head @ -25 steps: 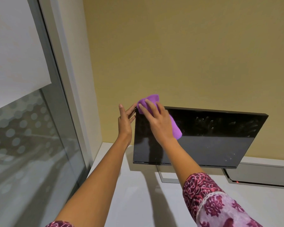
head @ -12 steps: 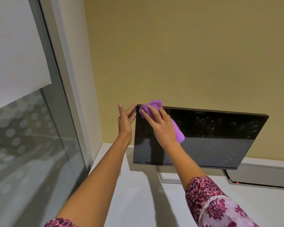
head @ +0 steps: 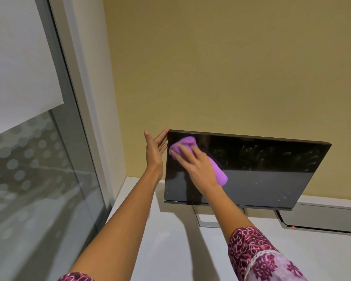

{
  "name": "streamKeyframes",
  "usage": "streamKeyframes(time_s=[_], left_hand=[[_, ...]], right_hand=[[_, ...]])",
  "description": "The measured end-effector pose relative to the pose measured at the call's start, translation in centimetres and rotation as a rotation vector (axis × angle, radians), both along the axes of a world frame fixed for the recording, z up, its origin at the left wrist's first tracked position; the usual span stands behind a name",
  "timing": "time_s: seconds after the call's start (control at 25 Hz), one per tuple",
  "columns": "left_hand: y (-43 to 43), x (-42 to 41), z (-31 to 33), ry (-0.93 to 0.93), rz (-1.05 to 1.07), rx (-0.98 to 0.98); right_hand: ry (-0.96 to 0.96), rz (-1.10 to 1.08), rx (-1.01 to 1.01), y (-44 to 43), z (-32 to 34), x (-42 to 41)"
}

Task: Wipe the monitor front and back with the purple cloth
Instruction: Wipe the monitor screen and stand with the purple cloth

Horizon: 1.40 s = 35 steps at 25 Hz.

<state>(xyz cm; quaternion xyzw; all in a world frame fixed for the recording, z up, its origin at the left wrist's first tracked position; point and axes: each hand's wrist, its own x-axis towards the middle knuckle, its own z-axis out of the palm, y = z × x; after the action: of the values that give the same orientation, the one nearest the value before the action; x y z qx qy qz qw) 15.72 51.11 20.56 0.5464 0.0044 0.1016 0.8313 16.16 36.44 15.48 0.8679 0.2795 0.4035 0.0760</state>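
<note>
A black monitor (head: 261,175) stands on a white desk (head: 170,250), its dark screen facing me and showing smudges on the right half. My right hand (head: 197,165) lies flat on the purple cloth (head: 218,171), pressing it against the upper left part of the screen. The cloth sticks out above my fingers and below my palm. My left hand (head: 155,151) rests against the monitor's left edge near the top corner, fingers extended and touching the frame.
A yellow wall rises right behind the monitor. A glass partition with a frosted dot pattern (head: 28,159) runs along the left. The monitor's silver stand (head: 209,222) sits under the screen, and a grey flat panel with a red light (head: 320,222) lies at the right.
My right hand has slid the purple cloth down from the monitor's top left corner onto the screen face. My left hand stays at the left edge.
</note>
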Motion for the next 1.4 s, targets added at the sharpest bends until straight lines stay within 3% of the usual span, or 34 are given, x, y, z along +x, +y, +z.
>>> streamKeyframes(time_s=[0.08, 0.16, 0.36, 0.4, 0.48, 0.64, 0.72, 0.76, 0.88, 0.92, 1.0, 1.12, 1.2, 1.28, 1.4], left_hand=[[0.0, 0.0, 0.0, 0.001, 0.002, -0.005], [-0.1, -0.1, 0.1, 0.005, 0.01, -0.001], [-0.3, 0.0, 0.2, 0.003, 0.057, 0.029], [-0.4, 0.0, 0.2, -0.003, 0.076, 0.036], [-0.8, 0.0, 0.3, -0.009, 0.11, 0.038], [-2.0, -0.4, 0.2, -0.018, 0.183, 0.095], [-2.4, -0.6, 0.1, -0.026, 0.212, 0.148], [-2.7, -0.7, 0.0, -0.032, 0.227, 0.181], [-3.1, -0.8, -0.2, -0.05, 0.286, 0.323], [-3.2, -0.7, -0.3, -0.051, 0.309, 0.365], [-3.4, -0.6, -0.4, -0.053, 0.35, 0.408], [-4.1, -0.7, -0.4, -0.055, 0.409, 0.48], [-5.0, -0.8, -0.3, -0.067, 0.459, 0.558], [-5.7, -0.7, -0.5, -0.077, 0.505, 0.62], [-6.2, -0.3, -0.8, -0.075, 0.568, 0.677]], right_hand=[[-0.089, 0.001, 0.199, 1.0, 2.3, 0.7], [-0.091, 0.0, 0.24, 1.9, 2.3, 1.0], [0.135, 0.057, -0.204, 0.3, -3.9, -0.5], [0.162, 0.046, -0.219, -0.6, -4.3, -1.0], [0.12, -0.017, -0.02, -2.2, -4.2, -1.5], [0.031, -0.22, 0.743, -2.4, -1.0, -1.6], [0.036, -0.203, 0.861, -1.2, -0.1, -1.2], [0.052, -0.163, 0.785, -0.6, -0.1, -1.2], [0.108, -0.035, 0.258, -1.2, -1.9, -1.7], [0.114, -0.038, 0.18, -2.3, -2.2, -1.9], [0.097, -0.124, 0.357, -4.3, -2.4, -2.6], [0.103, -0.298, 0.948, -5.8, -0.7, -2.8], [0.096, -0.292, 1.084, -5.9, 0.9, -2.4], [0.098, -0.179, 0.894, -5.8, 1.0, -1.9], [0.129, -0.062, 0.388, -7.1, -1.1, -2.0]])
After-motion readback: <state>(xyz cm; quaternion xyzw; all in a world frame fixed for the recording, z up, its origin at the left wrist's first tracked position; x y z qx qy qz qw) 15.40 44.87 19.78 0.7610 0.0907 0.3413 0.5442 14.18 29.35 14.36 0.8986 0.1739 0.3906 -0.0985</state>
